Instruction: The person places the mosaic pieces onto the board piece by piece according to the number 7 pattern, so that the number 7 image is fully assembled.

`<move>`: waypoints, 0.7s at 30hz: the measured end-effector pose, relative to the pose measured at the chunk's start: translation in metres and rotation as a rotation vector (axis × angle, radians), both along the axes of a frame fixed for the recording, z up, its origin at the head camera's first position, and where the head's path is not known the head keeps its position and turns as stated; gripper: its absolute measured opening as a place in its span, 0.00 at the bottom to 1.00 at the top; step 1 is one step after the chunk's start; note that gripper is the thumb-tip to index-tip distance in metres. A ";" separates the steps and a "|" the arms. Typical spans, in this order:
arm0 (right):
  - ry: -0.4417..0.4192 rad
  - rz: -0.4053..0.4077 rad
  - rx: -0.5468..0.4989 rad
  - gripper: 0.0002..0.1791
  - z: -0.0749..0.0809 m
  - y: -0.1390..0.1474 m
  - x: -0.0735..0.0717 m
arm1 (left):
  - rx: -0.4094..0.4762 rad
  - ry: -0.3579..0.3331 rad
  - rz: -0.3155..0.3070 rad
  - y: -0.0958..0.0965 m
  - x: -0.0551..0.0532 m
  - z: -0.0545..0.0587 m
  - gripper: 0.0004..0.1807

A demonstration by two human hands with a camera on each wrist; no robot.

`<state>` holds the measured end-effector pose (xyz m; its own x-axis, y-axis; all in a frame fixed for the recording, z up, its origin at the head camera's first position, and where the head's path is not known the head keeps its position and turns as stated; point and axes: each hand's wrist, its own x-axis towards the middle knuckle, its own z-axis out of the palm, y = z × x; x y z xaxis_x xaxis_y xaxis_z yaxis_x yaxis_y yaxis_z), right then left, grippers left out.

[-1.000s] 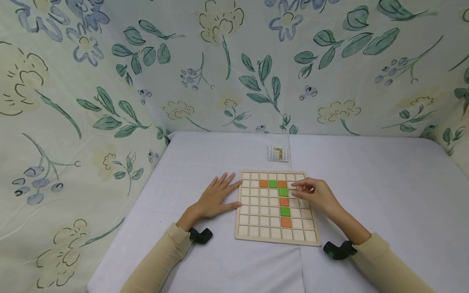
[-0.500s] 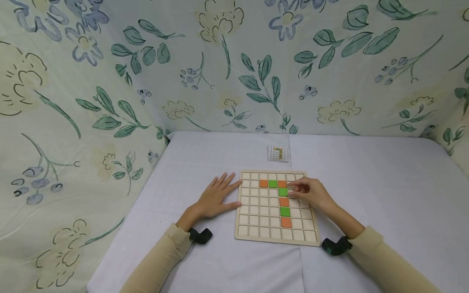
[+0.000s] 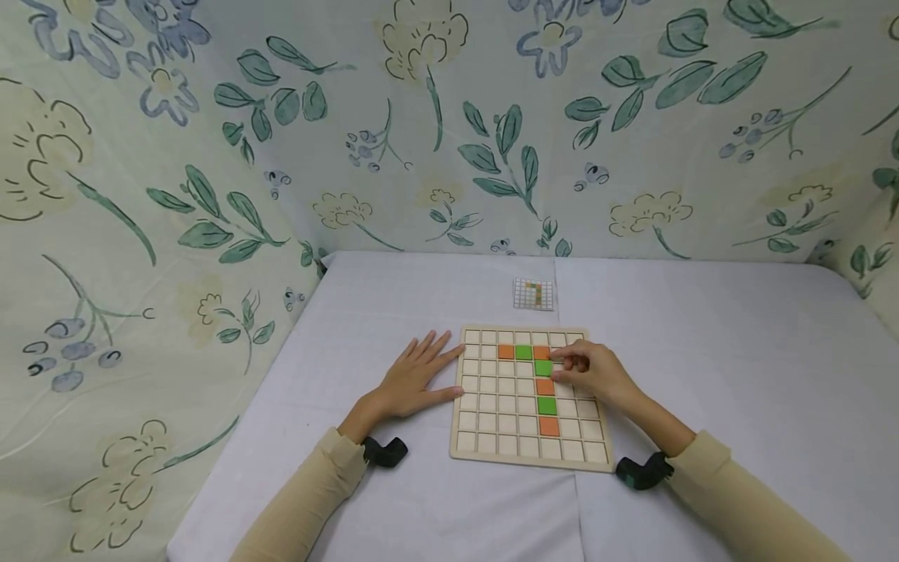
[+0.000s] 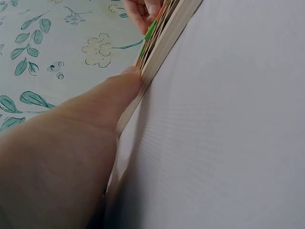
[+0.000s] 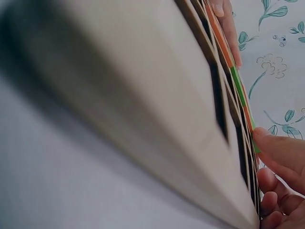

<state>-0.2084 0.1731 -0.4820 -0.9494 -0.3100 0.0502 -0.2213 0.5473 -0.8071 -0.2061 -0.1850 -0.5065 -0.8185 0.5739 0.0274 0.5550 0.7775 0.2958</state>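
A square wooden grid board [image 3: 527, 463] lies on the table, with orange and green square tiles forming a shape like a 7. My left hand [image 3: 413, 380] rests flat beside the board's left edge. Its fingers are spread, with the thumb and index tips against the rim. Over the board's right side is my right hand [image 3: 597, 370], its thumb and index finger pinching a green tile [image 3: 543, 368] just below the corner orange tile [image 3: 541, 353]. In the left wrist view that green tile [image 4: 150, 30] shows slightly above the grid ridges. The right hand's other fingers are curled.
A small grid card [image 3: 533, 294] printed with a similar 7 shape lies behind the board. White cloth [image 3: 737, 375] covers the table. Floral fabric [image 3: 449, 172] hangs behind it and on the left. Each wrist carries a black camera [image 3: 385, 451].
My right hand has moved slightly left, bringing its thumb and index finger from beside the tiles to the green tile's edge. The left hand and board have stayed put.
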 end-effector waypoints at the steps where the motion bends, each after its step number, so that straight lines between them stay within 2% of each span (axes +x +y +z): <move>1: 0.000 0.001 -0.002 0.17 0.000 0.000 0.000 | 0.000 0.001 0.000 0.000 0.000 0.000 0.43; 21: 0.027 0.014 0.008 0.15 -0.002 0.001 0.000 | -0.011 -0.002 -0.002 0.001 0.001 0.002 0.43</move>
<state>-0.2082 0.1736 -0.4839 -0.9432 -0.3241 0.0727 -0.2506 0.5507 -0.7962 -0.2051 -0.1836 -0.5041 -0.8177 0.5754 0.0193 0.5556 0.7799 0.2881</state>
